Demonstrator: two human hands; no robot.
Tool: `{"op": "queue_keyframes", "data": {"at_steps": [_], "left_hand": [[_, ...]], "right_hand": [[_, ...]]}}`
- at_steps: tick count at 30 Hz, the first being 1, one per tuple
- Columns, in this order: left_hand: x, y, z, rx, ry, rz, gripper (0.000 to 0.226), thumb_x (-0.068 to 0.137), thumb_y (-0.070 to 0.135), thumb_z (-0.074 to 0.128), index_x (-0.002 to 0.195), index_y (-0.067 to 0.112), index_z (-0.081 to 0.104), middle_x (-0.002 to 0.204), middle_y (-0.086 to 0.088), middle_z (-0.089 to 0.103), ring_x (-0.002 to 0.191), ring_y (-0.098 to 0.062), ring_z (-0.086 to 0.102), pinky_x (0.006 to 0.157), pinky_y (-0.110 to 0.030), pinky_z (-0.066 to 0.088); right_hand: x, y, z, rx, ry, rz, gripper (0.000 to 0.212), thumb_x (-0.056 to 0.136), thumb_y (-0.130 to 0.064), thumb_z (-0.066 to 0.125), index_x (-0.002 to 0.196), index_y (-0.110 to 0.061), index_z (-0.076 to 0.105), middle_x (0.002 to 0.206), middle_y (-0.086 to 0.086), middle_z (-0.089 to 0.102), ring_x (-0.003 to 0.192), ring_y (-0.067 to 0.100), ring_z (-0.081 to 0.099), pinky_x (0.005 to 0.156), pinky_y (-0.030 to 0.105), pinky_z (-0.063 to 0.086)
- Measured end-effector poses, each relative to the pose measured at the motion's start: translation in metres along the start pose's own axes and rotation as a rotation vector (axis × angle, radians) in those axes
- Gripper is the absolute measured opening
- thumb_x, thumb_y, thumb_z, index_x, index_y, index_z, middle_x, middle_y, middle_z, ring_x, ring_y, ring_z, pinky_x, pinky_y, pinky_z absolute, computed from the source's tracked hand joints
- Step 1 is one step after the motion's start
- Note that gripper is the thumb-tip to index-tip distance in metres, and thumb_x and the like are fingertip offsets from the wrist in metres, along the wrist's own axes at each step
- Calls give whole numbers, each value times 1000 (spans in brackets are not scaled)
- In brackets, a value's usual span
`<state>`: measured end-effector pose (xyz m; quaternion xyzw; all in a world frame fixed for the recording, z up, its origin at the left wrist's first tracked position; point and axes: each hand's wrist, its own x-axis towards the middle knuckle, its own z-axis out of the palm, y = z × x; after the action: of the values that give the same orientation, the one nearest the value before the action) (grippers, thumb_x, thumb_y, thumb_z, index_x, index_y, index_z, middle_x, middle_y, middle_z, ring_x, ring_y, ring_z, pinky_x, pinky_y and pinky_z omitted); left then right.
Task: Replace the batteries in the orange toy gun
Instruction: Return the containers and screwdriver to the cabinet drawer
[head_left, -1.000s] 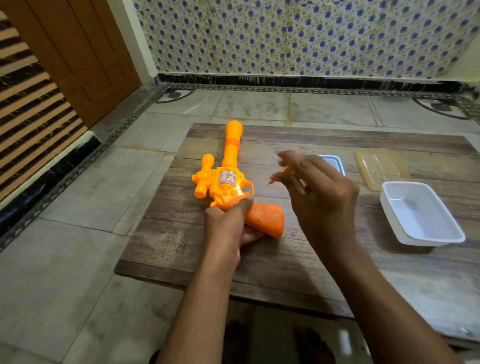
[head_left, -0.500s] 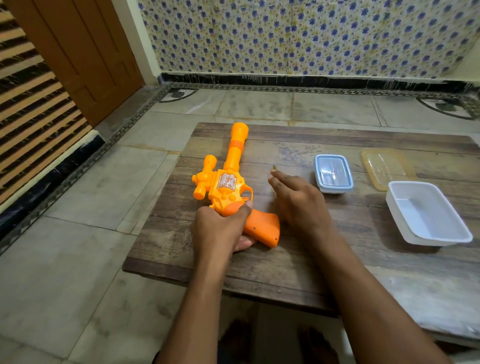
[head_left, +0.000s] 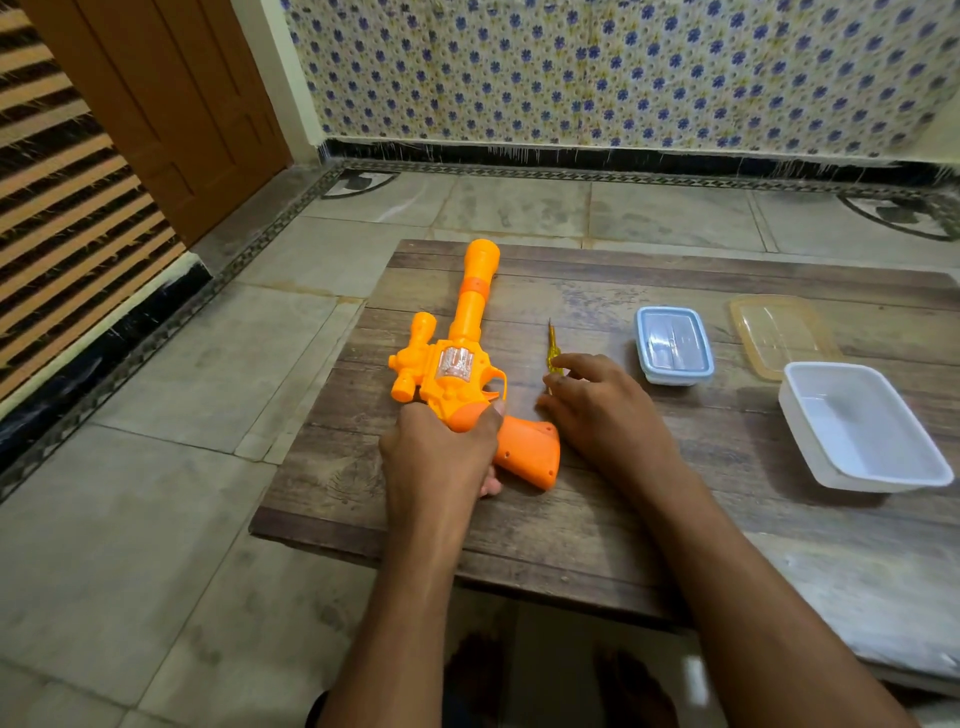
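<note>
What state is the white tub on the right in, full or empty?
Empty: the white tub sits lidless on the table, and its bare floor shows with nothing inside.

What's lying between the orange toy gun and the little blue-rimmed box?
A yellow screwdriver lies on the wooden table there, tip pointing away, with the right hand at its handle. The head view shows it.

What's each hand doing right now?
Left hand: fingers curled round the orange toy gun.
Right hand: open, fingers relaxed beside the yellow screwdriver, not gripping it.
</note>
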<state>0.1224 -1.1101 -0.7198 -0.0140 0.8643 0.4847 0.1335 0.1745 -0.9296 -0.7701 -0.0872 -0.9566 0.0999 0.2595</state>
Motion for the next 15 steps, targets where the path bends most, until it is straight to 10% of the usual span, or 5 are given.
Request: {"op": "queue_keyframes", "data": {"at_steps": [7,15], "left_hand": [[-9,6,-5,282,262,280,38,83,50,77,76,15,64,79,-6,69,77,-28,67,63,-31,45],[-26,26,21,39,201,673,15,90,18,75,77,17,67,63,14,59,63,-10,62,61,-32,53]], "right_hand": [[0,-3,-4,50,-7,51,28,87,-21,79,110,-4,77,123,19,70,107,39,68,79,52,61],[-6,8,-54,168,311,111,15,85,-4,79,99,0,78,101,15,75,84,31,74,72,41,62]]}}
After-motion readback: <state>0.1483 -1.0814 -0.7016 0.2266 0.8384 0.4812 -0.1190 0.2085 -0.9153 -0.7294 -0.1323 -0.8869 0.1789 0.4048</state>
